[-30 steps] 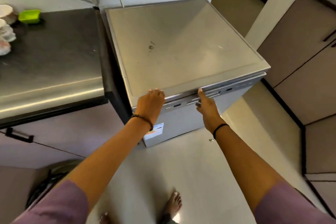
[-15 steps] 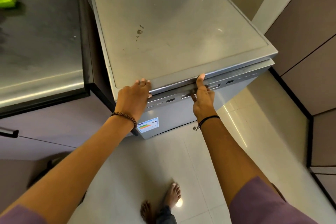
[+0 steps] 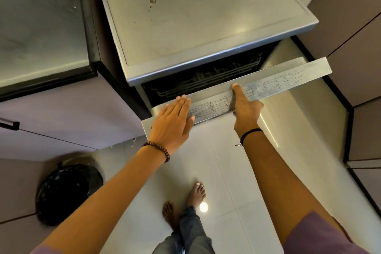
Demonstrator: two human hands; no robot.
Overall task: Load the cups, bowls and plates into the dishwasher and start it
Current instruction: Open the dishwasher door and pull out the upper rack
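Dishwasher door (image 3: 288,80) ajar, tilted out from the top. Dark rack (image 3: 206,80) shows in the gap, no dishes seen on it. Left hand (image 3: 173,121) lies flat on the door's top edge, fingers straight, holding nothing, likely steadying the swing. Right hand (image 3: 246,111) pinches that edge, thumb on the control strip, fingers hidden beneath. Cups, bowls, plates out of view.

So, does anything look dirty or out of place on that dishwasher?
Only small brown stains on top of the dishwasher: a blotch with specks around it. The door is simply part-open, nothing askew.
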